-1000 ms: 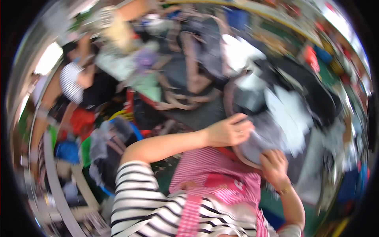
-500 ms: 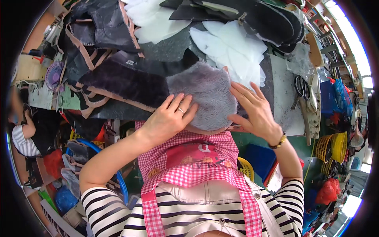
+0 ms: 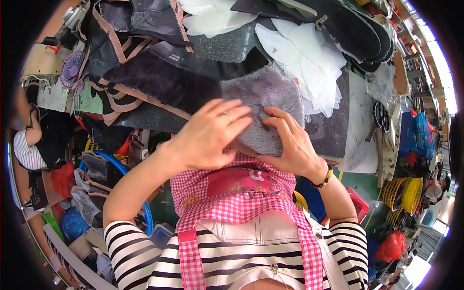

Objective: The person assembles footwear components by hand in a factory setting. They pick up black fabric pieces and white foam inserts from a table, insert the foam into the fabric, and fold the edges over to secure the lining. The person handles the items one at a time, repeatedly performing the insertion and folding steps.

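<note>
A grey plush-faced piece (image 3: 270,92) lies at the table's near edge in front of me, joined or laid against a dark plush strip (image 3: 159,75) with a tan border that stretches left. My left hand (image 3: 208,133), a ring on one finger, is closed over the piece's near left side, fingers bent across the pile and thumb low at its edge. My right hand (image 3: 292,145), wearing a beaded bracelet, curls its fingers on the plush, pressing a dent, with its thumb at the near edge. What lies under the piece is hidden.
White leaf-shaped sheets (image 3: 304,63) fan out behind the piece. Black tan-edged pieces (image 3: 145,21) pile up at the back left, near a purple fan (image 3: 72,67). Black-handled scissors (image 3: 381,116) lie at the right. Another person (image 3: 29,145) sits far left; yellow baskets (image 3: 411,195) stand right.
My hands have come closer together and gone from lying flat to curling on the grey plush, which now dents between them. The whole view has shifted slightly.
</note>
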`<state>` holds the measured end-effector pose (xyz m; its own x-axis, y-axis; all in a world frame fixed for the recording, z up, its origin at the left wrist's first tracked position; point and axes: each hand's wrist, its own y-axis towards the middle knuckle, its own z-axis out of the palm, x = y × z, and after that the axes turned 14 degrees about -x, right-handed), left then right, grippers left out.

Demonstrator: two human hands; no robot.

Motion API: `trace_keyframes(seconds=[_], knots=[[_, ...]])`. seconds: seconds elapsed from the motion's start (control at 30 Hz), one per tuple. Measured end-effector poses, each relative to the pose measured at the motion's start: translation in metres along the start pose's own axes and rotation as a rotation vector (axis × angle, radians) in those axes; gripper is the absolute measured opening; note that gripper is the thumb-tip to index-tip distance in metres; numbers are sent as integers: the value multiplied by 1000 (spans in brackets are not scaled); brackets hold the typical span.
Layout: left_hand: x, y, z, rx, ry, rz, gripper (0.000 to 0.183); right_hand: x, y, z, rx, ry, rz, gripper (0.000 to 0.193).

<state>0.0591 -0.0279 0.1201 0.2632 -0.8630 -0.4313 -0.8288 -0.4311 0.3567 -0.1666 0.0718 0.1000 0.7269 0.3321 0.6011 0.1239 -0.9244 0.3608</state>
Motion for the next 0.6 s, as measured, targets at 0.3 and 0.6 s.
trace_keyframes(seconds=[0.3,0.6], knots=[[15,20,22,3,-2,89,47,3,7,2,-89,-18,88,22],[30,-1,30,-38,206,315,46,4,-10,10,102,-151,-107,62]])
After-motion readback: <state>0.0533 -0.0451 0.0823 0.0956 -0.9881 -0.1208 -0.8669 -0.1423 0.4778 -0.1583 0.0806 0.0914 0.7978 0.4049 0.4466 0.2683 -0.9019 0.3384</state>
